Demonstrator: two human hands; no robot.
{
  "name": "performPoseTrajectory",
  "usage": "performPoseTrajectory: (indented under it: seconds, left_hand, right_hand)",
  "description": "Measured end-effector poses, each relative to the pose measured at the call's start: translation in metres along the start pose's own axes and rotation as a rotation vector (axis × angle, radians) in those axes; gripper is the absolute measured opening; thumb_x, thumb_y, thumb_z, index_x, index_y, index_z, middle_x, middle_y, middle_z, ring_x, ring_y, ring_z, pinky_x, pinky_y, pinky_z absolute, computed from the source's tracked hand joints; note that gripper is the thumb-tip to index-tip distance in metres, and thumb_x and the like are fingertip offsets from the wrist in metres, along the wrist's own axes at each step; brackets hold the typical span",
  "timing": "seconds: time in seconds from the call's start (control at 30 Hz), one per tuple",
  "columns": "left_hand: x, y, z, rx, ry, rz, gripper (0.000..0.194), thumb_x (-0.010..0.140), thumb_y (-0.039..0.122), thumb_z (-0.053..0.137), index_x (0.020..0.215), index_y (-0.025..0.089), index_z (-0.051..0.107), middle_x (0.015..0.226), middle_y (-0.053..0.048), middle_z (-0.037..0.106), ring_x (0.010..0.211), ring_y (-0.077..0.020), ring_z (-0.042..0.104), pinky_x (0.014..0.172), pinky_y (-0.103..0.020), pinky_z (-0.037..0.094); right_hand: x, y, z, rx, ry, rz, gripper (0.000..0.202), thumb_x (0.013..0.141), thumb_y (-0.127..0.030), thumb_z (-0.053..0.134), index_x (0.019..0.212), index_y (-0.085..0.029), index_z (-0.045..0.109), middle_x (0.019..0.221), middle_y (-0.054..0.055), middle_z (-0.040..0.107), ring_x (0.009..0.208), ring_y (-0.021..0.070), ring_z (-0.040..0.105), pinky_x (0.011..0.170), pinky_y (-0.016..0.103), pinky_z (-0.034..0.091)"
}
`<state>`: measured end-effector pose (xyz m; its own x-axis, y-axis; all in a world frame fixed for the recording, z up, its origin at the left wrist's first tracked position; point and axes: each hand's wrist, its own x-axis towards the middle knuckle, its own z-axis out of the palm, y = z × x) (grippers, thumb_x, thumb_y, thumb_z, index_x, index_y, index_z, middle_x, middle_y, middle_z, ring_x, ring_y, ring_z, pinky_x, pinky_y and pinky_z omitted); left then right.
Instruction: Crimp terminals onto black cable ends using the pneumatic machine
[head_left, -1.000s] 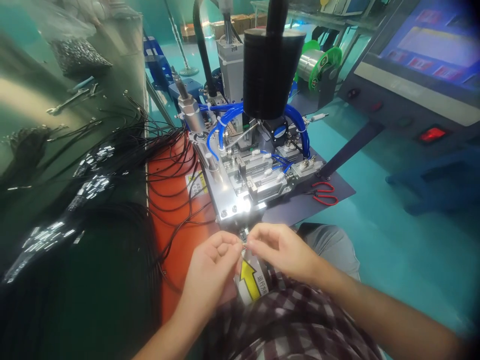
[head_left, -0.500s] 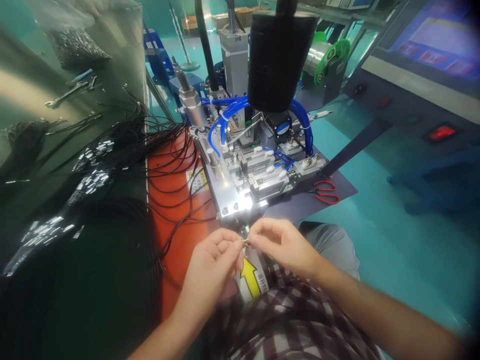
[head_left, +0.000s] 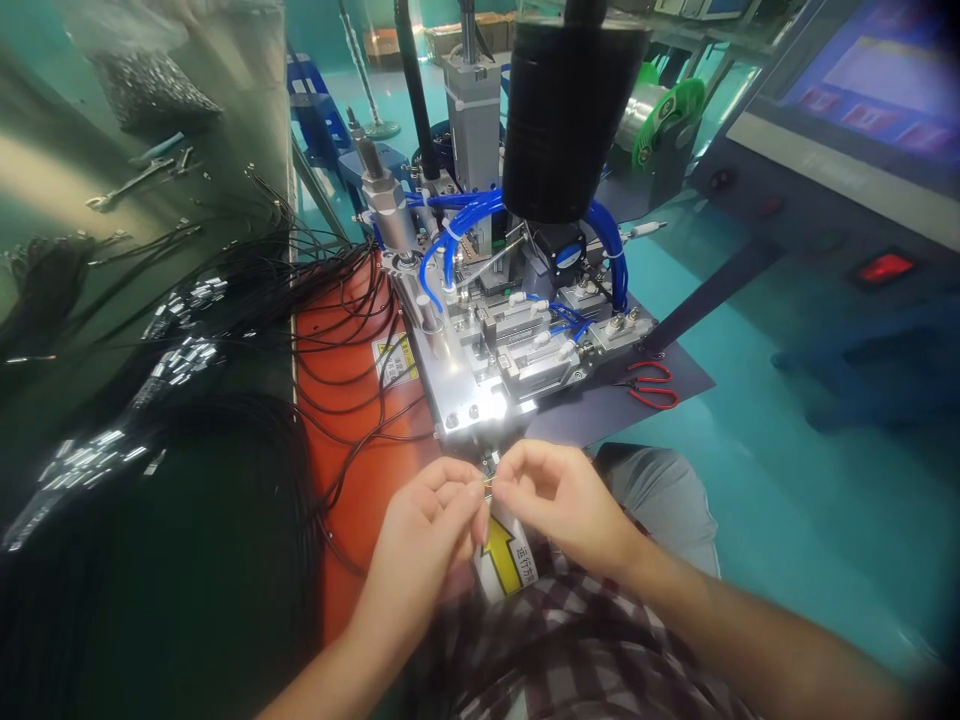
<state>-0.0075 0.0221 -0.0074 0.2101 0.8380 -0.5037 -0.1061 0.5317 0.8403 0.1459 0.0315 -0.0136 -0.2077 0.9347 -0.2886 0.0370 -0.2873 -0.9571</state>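
My left hand [head_left: 439, 515] and my right hand [head_left: 551, 500] meet fingertip to fingertip just in front of the metal machine [head_left: 469, 395]. Both are closed in a pinch. Between them shows a short stretch of thin coloured wires [head_left: 488, 483], and the fingers hide the rest. Below the fingertips lies a white label with a yellow arrow [head_left: 504, 560]. Black cables [head_left: 360, 390] run across the orange surface to the left of my left hand.
Bundles of black cables with shiny ends [head_left: 180, 350] cover the left table, where a wrench [head_left: 131, 185] also lies. Red-handled scissors [head_left: 651, 385] rest right of the machine. A black nozzle [head_left: 574, 120] hangs overhead; a control screen [head_left: 877, 90] stands at upper right.
My right hand has shifted very slightly left and down, its fingertips still close to my left hand's. A little more of the thin wires shows between the fingers. My left hand stays put.
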Motion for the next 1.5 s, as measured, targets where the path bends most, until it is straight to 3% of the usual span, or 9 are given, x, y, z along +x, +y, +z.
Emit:
performPoseTrajectory:
  seconds: [0.27, 0.43, 0.57, 0.73, 0.8, 0.93, 1.1, 1.33, 1.5]
  left_hand:
    - [0.001, -0.003, -0.002, 0.043, 0.011, 0.034, 0.020, 0.086, 0.034, 0.060, 0.081, 0.016, 0.053, 0.052, 0.006, 0.053, 0.040, -0.0010, 0.028, 0.041, -0.014, 0.017]
    - [-0.001, -0.002, -0.002, 0.085, -0.001, 0.046, 0.020, 0.085, 0.034, 0.060, 0.080, 0.016, 0.055, 0.051, 0.006, 0.053, 0.040, -0.0013, 0.029, 0.040, -0.013, 0.019]
    - [-0.002, 0.000, -0.002, 0.085, -0.010, -0.026, 0.022, 0.084, 0.036, 0.062, 0.078, 0.016, 0.055, 0.051, 0.005, 0.053, 0.039, -0.0014, 0.028, 0.038, -0.013, 0.017]
    - [-0.002, 0.001, -0.002, 0.027, -0.021, -0.100, 0.022, 0.081, 0.036, 0.062, 0.075, 0.016, 0.055, 0.049, 0.005, 0.052, 0.036, -0.0009, 0.024, 0.037, -0.014, 0.013]
    - [-0.002, 0.003, -0.001, 0.021, -0.021, -0.100, 0.021, 0.079, 0.034, 0.063, 0.076, 0.015, 0.055, 0.048, 0.005, 0.052, 0.037, -0.0010, 0.025, 0.037, -0.014, 0.014]
    - [-0.002, 0.006, 0.001, 0.021, -0.025, -0.111, 0.022, 0.077, 0.035, 0.065, 0.075, 0.016, 0.054, 0.047, 0.006, 0.051, 0.036, -0.0010, 0.025, 0.037, -0.014, 0.014]
    - [-0.002, 0.007, 0.000, 0.052, -0.050, -0.115, 0.023, 0.078, 0.036, 0.064, 0.073, 0.016, 0.053, 0.047, 0.006, 0.052, 0.036, -0.0008, 0.025, 0.038, -0.014, 0.014]
    - [-0.001, 0.008, 0.000, 0.057, -0.073, -0.113, 0.024, 0.078, 0.037, 0.064, 0.074, 0.016, 0.053, 0.046, 0.007, 0.051, 0.035, -0.0006, 0.023, 0.037, -0.014, 0.011]
    - [0.000, 0.011, 0.001, 0.049, -0.034, -0.078, 0.022, 0.077, 0.034, 0.065, 0.073, 0.015, 0.055, 0.046, 0.007, 0.049, 0.037, -0.0012, 0.025, 0.038, -0.014, 0.013]
  right_hand:
    - [0.003, -0.005, -0.006, -0.018, -0.066, 0.100, 0.017, 0.078, -0.031, 0.064, 0.074, -0.015, 0.059, 0.061, -0.003, 0.050, 0.051, 0.0086, 0.037, 0.046, 0.022, 0.028]
    - [-0.001, -0.004, -0.006, -0.164, -0.057, -0.072, 0.012, 0.085, -0.023, 0.056, 0.075, -0.017, 0.058, 0.070, -0.001, 0.057, 0.062, 0.0125, 0.049, 0.058, 0.026, 0.038]
    - [-0.005, -0.005, -0.006, -0.376, -0.003, -0.222, 0.011, 0.086, -0.017, 0.052, 0.075, -0.018, 0.054, 0.073, -0.001, 0.057, 0.067, 0.0136, 0.052, 0.063, 0.027, 0.040]
    - [-0.001, -0.004, -0.011, -0.203, -0.149, 0.008, 0.014, 0.090, -0.026, 0.051, 0.079, -0.019, 0.054, 0.062, -0.005, 0.048, 0.055, 0.0105, 0.045, 0.051, 0.023, 0.035]
    - [0.000, -0.005, -0.014, -0.233, -0.172, 0.028, 0.017, 0.091, -0.028, 0.050, 0.077, -0.019, 0.053, 0.059, -0.006, 0.045, 0.052, 0.0097, 0.042, 0.048, 0.023, 0.032]
    - [0.002, -0.010, -0.019, -0.444, -0.175, -0.113, 0.026, 0.094, -0.028, 0.045, 0.070, -0.020, 0.047, 0.062, -0.006, 0.045, 0.057, 0.0102, 0.040, 0.053, 0.024, 0.031]
    - [0.006, -0.016, -0.022, -0.589, -0.268, -0.204, 0.020, 0.093, -0.023, 0.046, 0.073, -0.020, 0.045, 0.063, -0.006, 0.045, 0.058, 0.0105, 0.039, 0.055, 0.024, 0.030]
    - [0.011, -0.014, -0.026, -0.367, -0.398, -0.201, 0.019, 0.091, -0.021, 0.047, 0.073, -0.019, 0.048, 0.065, -0.005, 0.043, 0.060, 0.0112, 0.038, 0.057, 0.025, 0.033]
    - [0.009, -0.005, -0.021, -0.110, -0.298, -0.087, 0.015, 0.087, -0.026, 0.055, 0.075, -0.018, 0.053, 0.066, -0.003, 0.046, 0.059, 0.0109, 0.038, 0.053, 0.024, 0.032]
